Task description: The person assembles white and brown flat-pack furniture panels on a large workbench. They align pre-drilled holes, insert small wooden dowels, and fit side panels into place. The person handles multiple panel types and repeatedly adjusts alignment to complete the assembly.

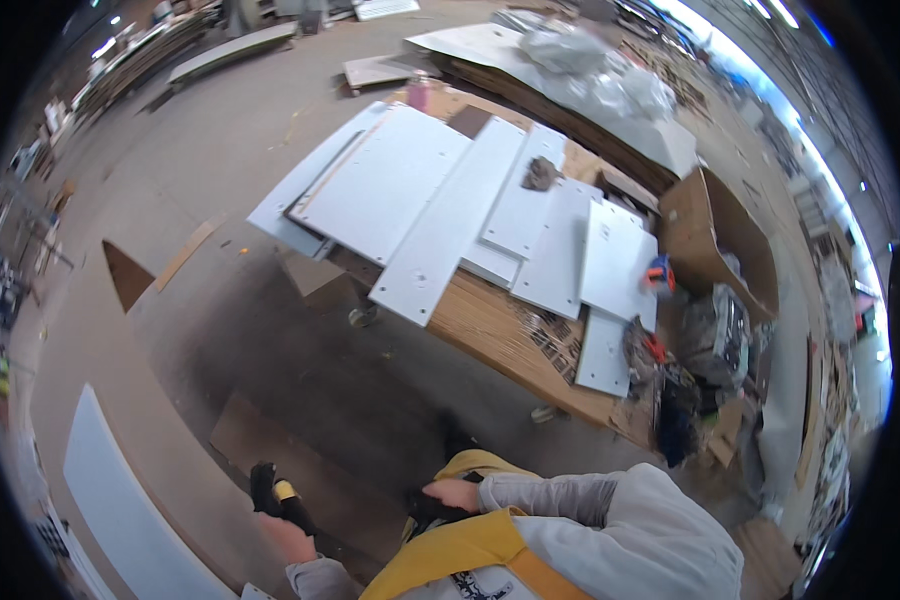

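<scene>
Grey floor (195, 160) runs through a big, messy workshop, with piles of boards far off. On the main surface (470, 318), many flat white panels (385, 170) with little holes lie side by side, some on top of others. One has a crumpled brown rag (540, 174) on it. An open cardboard box (692, 222) is at the right end. On the left, a long white board (120, 490) lies flat on a brown surface (155, 400). The person's left hand (270, 497), in a dark glove, is near that surface's edge, and a small yellow patch (286, 490) shows on it. The right hand (432, 505), dark too, is close to the yellow apron (460, 550). Both are blurry, so how far open they are, or whether they hold anything, cannot be told.
</scene>
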A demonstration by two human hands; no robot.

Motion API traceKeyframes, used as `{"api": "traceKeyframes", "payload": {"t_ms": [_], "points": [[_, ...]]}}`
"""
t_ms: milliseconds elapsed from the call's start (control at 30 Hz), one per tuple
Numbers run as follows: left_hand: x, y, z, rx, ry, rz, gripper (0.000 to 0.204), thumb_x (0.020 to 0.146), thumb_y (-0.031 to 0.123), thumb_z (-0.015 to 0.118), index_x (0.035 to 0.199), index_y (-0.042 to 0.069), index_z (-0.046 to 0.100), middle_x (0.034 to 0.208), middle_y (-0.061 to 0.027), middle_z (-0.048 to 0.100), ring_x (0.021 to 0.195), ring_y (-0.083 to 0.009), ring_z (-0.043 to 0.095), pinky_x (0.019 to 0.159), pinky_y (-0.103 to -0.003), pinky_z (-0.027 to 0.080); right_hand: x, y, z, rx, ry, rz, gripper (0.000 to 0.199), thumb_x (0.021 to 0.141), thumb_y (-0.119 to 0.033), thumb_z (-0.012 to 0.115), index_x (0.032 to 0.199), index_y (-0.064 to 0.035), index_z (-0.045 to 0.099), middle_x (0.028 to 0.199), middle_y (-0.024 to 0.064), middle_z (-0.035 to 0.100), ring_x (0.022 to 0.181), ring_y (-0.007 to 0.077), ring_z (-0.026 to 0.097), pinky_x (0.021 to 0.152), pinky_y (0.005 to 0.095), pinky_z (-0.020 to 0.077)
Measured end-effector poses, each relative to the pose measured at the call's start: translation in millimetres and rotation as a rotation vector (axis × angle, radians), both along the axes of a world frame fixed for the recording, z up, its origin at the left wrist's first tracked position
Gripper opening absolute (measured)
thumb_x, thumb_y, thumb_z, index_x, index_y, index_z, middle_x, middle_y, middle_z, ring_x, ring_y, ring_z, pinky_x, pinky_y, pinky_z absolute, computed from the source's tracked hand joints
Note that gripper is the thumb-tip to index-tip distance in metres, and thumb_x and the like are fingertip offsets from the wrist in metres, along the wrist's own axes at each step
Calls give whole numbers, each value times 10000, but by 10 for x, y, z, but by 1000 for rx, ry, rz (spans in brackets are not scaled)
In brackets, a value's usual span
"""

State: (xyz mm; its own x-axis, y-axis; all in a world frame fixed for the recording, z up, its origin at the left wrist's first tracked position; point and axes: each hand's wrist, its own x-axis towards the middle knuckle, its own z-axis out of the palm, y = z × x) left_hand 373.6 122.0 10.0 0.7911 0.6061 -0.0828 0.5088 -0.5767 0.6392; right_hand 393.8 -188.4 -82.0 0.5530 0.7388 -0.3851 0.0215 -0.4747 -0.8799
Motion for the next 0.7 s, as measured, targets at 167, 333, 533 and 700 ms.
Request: {"api": "traceKeyframes", "payload": {"t_ms": [167, 333, 533, 700], "points": [[346, -253, -213, 142, -3, -128, 353, 883, 44, 488, 1216, -72, 496, 1192, -173, 579, 1118, -290, 536, 988, -348, 381, 593, -798, -132, -247, -193, -475, 194, 704, -26, 541, 891, 8, 578, 915, 246, 598, 946, 424, 554, 827, 475, 449], [1067, -1284, 249, 60, -202, -419, 353, 840, 0, 514, 1187, -63, 532, 1163, -161, 599, 1107, -295, 546, 995, -354, 376, 977, -2566, -633, -663, -91, -1061, 187, 753, -36, 488, 899, 24, 587, 960, 262, 596, 984, 430, 546, 854, 466, 444], [1918, -2536, 331, -9, -97, -750, 327, 858, 78, 551, 1151, -68, 558, 1173, -174, 588, 1130, -304, 536, 1003, -368, 372, 288, -5025, -1202, -984, -121, -1957, 186, 804, -10, 475, 934, 49, 594, 980, 293, 604, 983, 438, 565, 831, 444, 458], [2286, -3240, 394, -122, -12, -824, 336, 847, 43, 574, 1165, -64, 552, 1200, -163, 570, 1176, -296, 503, 1025, -360, 349, -227, -5836, -1201, -1267, 430, -1844, 183, 815, -84, 553, 950, 19, 622, 1004, 252, 631, 990, 404, 597, 829, 443, 487]]}}
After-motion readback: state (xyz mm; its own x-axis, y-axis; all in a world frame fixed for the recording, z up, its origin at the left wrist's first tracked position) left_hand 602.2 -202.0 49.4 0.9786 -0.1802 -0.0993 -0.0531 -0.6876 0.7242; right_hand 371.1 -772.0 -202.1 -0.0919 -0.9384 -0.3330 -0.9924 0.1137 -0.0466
